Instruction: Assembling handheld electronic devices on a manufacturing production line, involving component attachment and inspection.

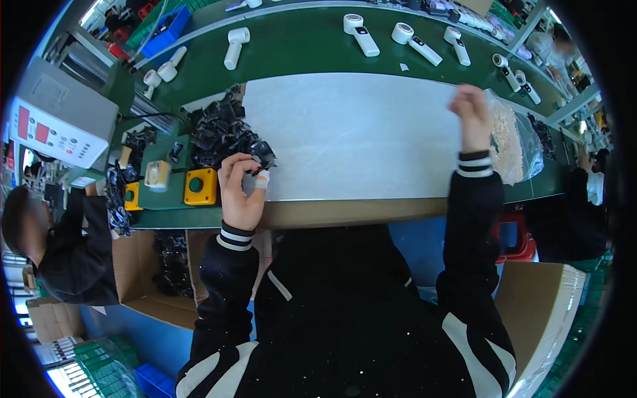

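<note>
My left hand (pixel 241 192) is at the right edge of a heap of small shiny black parts (pixel 222 129). Its thumb, wrapped in white tape, and its fingers pinch a black part (pixel 264 155) at the border of the white work sheet (pixel 352 136). Over the sheet's right end, my right hand (pixel 473 118) is raised with curled fingers, slightly blurred; whatever it may hold cannot be made out. Just beside it lies a clear plastic bag (pixel 507 142) full of small cream-coloured pieces.
White handheld fans (pixel 361 36) lie along the green belt at the back. Left are a grey control box (pixel 63 113) and a yellow button box (pixel 200 186). Cardboard boxes (pixel 149 292) stand below the bench on both sides. Another person (pixel 73 259) sits at left.
</note>
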`<state>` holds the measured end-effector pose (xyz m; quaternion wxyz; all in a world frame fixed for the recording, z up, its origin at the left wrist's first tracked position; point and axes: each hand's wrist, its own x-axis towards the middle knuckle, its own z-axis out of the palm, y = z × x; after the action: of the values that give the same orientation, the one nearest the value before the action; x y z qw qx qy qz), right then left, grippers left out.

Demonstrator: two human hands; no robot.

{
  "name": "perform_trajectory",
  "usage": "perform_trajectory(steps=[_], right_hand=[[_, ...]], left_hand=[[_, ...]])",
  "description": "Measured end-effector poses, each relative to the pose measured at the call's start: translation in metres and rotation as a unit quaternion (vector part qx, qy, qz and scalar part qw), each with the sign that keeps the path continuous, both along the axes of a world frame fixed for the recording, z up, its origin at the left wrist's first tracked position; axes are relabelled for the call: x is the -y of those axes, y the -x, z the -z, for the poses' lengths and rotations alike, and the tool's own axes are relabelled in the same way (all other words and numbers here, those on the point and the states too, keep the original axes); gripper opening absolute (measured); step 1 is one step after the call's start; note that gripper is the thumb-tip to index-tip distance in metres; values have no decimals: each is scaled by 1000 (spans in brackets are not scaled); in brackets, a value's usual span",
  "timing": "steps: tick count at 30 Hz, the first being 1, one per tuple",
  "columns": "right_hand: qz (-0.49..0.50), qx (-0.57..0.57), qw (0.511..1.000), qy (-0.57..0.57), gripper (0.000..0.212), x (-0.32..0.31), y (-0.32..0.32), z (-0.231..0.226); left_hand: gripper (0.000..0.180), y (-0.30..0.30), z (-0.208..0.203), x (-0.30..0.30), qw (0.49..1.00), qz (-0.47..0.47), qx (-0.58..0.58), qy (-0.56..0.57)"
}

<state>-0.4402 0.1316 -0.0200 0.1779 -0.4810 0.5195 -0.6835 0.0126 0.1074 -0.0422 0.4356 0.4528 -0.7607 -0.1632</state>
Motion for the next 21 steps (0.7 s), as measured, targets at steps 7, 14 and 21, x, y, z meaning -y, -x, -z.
perform_trajectory(steps=[7,14,21], right_hand=[[-262,40,961,-82,16,88,-160,10],[-209,-125,963,-117,2,141,-186,40],[-208,-82,965,-138,9,145,-160,50]], left_hand=[[28,-2,-26,22,992,35,-74,-99],[29,2,-97,128,990,35,-118,-69],[25,-30,-85,333,959,-152,240,-6]])
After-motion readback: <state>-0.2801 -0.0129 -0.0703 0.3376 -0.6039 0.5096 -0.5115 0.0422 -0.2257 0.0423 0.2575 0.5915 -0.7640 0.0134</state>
